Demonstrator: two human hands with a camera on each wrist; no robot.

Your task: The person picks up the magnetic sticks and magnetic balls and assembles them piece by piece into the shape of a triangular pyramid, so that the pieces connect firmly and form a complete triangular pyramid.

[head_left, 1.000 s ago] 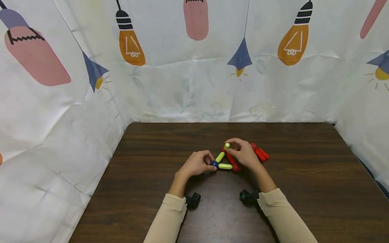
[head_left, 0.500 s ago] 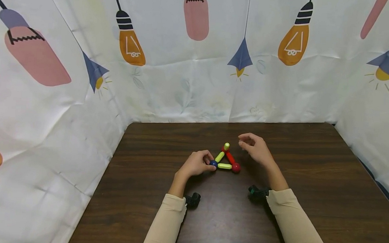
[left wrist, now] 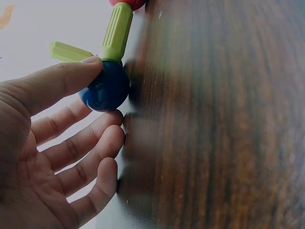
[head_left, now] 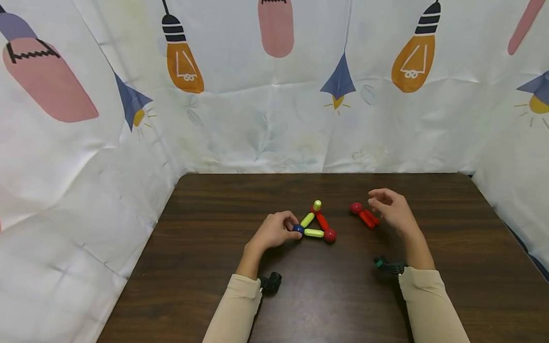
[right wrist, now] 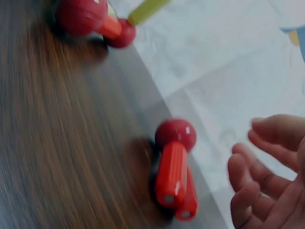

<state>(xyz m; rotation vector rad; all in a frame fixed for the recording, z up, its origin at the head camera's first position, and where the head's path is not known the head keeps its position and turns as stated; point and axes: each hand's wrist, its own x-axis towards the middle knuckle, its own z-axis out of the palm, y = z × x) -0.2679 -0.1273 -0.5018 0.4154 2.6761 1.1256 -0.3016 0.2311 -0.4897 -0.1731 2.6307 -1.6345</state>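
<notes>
A flat triangle of magnetic balls and rods lies on the table in the head view. Its corners are a blue ball, a near red ball and a far red ball. Two yellow-green rods and one red rod form the sides. Another yellow-green rod stands up from the far corner. My left hand pinches the blue ball with thumb and fingers. My right hand, fingers loosely bent and holding nothing, hovers beside a separate red ball with two red rods.
The dark wood table meets a patterned white curtain behind and at both sides. Each wrist wears a small black camera, the left camera and the right camera.
My right hand has let go of the upright yellow-green rod and moved right, past the separate red pieces. The left hand keeps its pinch; the triangle has shifted slightly left.
</notes>
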